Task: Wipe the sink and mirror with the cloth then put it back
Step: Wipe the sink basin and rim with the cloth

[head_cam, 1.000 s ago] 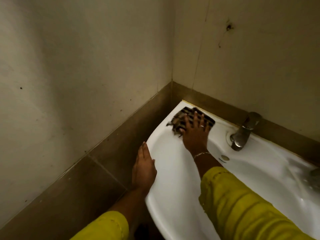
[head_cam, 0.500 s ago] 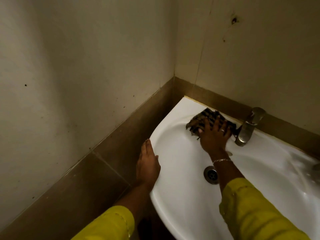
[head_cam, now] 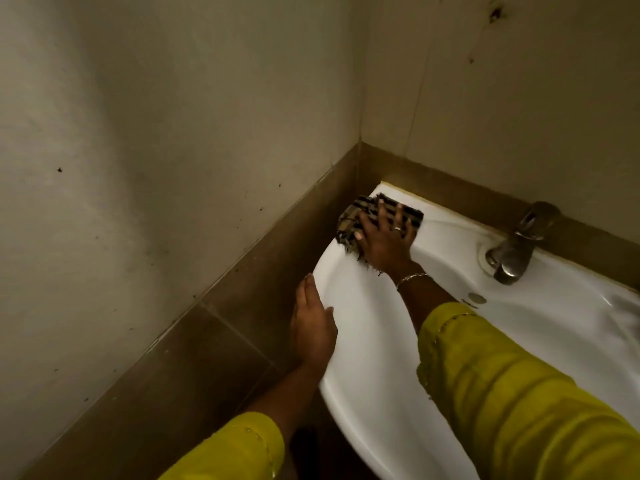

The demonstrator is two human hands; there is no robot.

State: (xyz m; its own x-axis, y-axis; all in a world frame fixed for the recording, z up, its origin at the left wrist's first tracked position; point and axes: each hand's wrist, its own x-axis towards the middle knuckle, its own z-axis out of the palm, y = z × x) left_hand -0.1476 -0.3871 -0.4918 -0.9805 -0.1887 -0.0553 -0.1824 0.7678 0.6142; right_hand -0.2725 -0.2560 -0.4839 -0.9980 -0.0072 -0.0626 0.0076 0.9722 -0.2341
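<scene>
A white sink (head_cam: 374, 344) fills the lower right, set into the corner of two walls. A dark checked cloth (head_cam: 353, 220) lies folded on the sink's far left corner, partly over the rim. My right hand (head_cam: 386, 242) presses flat on the cloth, fingers spread, with a ring and a bracelet showing. My left hand (head_cam: 313, 327) rests on the sink's left outer edge, fingers together, holding nothing. Both arms wear yellow sleeves. No mirror is in view.
A metal tap (head_cam: 512, 251) stands on the sink's back ledge, right of the cloth. An overflow hole (head_cam: 477, 298) shows below it. Beige walls with a brown tile band (head_cam: 214, 341) close in on the left and behind.
My right hand has slid the cloth from beside the tap back to the sink's far left corner. The left hand has stayed on the rim.
</scene>
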